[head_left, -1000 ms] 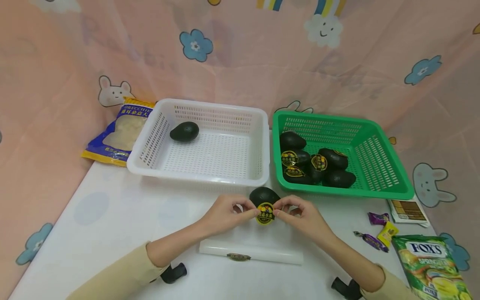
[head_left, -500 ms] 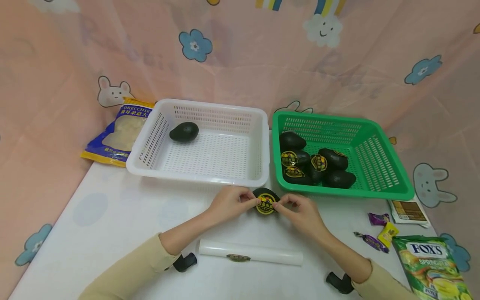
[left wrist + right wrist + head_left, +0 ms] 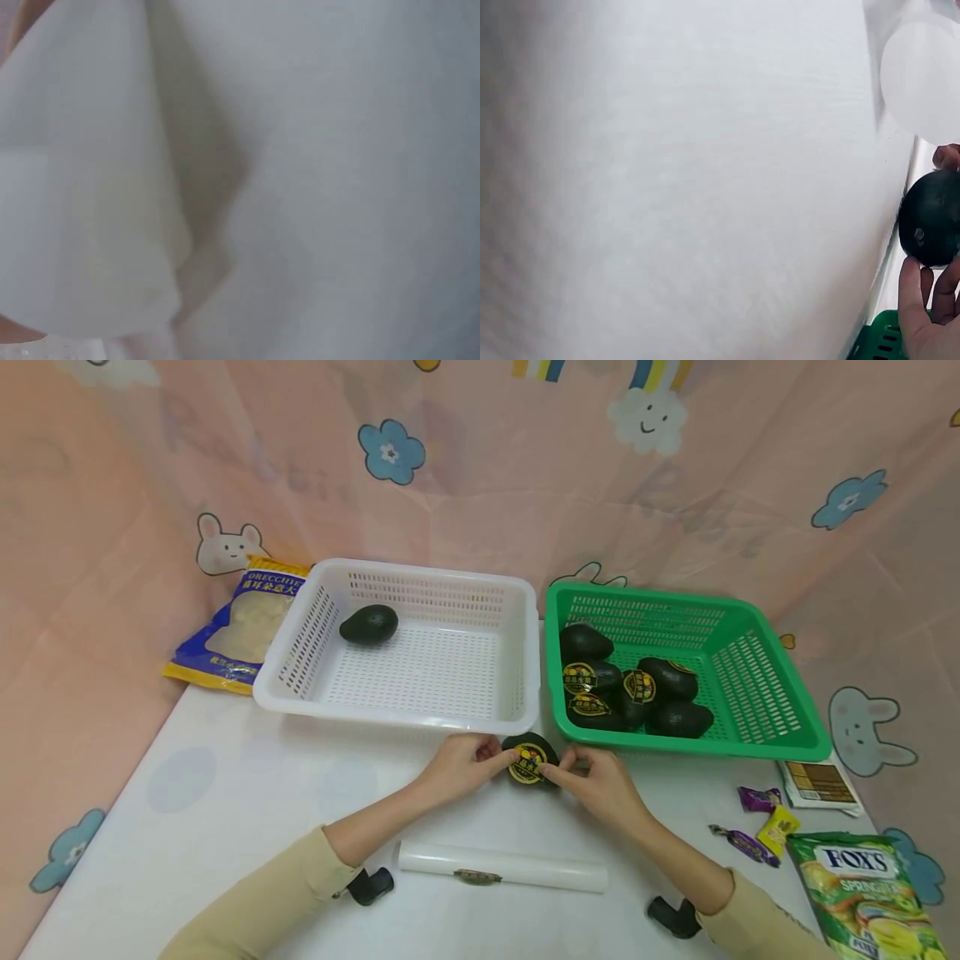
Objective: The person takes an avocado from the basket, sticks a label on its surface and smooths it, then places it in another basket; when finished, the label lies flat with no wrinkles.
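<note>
A dark avocado [image 3: 550, 752] lies on the table in front of the two baskets, bearing a round black-and-yellow sticker [image 3: 527, 765]. From the left, my left hand [image 3: 459, 770] holds it, thumb on the sticker's edge and fingers curled at the fruit's side. My right hand [image 3: 602, 783] holds the opposite side, its thumb tip at the sticker's right edge. In the right wrist view the avocado [image 3: 928, 217] sits between the fingertips of both hands. Mostly blurred white surface fills the left wrist view.
Behind stand a white basket [image 3: 397, 720] with one avocado and a green basket [image 3: 780, 750] with several, some stickered. A white roll [image 3: 540, 870] lies in front. Pasta bag [image 3: 240, 618] at left; wrapped candies [image 3: 777, 828] and a green snack bag [image 3: 862, 893] at right.
The sticker, held between both hands in front of the avocado, has moved back onto it and now lies against its surface. Both hands have moved slightly away from the person, thumbs on the sticker.
</note>
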`<state>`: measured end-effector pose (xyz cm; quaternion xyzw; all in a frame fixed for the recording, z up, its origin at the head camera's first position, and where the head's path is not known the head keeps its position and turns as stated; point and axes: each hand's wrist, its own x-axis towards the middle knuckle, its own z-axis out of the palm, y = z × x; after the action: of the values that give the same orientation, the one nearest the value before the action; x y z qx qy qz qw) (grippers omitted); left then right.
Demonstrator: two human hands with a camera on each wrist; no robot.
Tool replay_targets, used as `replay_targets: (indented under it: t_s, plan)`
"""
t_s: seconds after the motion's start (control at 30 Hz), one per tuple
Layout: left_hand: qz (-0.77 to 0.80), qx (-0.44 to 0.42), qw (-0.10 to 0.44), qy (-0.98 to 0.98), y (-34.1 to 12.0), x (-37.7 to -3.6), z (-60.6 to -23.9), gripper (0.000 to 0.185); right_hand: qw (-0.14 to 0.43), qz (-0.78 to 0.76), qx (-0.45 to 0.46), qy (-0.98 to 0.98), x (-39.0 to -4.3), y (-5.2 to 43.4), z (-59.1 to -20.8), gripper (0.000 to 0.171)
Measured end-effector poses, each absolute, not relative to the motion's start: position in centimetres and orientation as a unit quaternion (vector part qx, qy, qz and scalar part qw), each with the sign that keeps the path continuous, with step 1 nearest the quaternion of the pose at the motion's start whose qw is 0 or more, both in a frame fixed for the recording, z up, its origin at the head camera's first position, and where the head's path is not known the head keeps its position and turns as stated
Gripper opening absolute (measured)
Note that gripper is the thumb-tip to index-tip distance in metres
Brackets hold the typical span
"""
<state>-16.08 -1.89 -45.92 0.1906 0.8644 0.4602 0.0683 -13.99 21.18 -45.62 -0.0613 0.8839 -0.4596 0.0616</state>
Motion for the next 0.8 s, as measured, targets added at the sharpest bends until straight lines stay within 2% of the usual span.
replay_targets:
  t_s: [0.1, 0.3, 0.53, 0.67, 0.8]
  plan:
    - [0.463, 0.186, 0.077, 0.863, -2.1, -16.0, -46.0, 0.02, 0.059, -0.472, -0.069, 0.877, -14.0, 20.9, -45.8, 0.022]
    - [0.454, 0.156, 0.102, 0.871, -2.7, -15.5, -45.7, 0.027, 0.06, -0.491, -0.07, 0.866, -13.7, 20.4, -46.2, 0.032]
    - [0.445, 0.149, 0.136, 0.873, -3.5, -15.2, -45.7, 0.046, 0.096, -0.49, -0.075, 0.863, -13.6, 20.0, -46.5, 0.056]
    - [0.44, 0.184, 0.148, 0.867, -4.1, -15.1, -45.8, 0.055, 0.121, -0.496, -0.112, 0.852, -14.1, 20.1, -46.5, 0.054]
    - [0.425, 0.221, 0.152, 0.865, -4.8, -14.6, -45.7, 0.055, 0.158, -0.483, -0.158, 0.846, -14.4, 20.5, -46.1, 0.048]
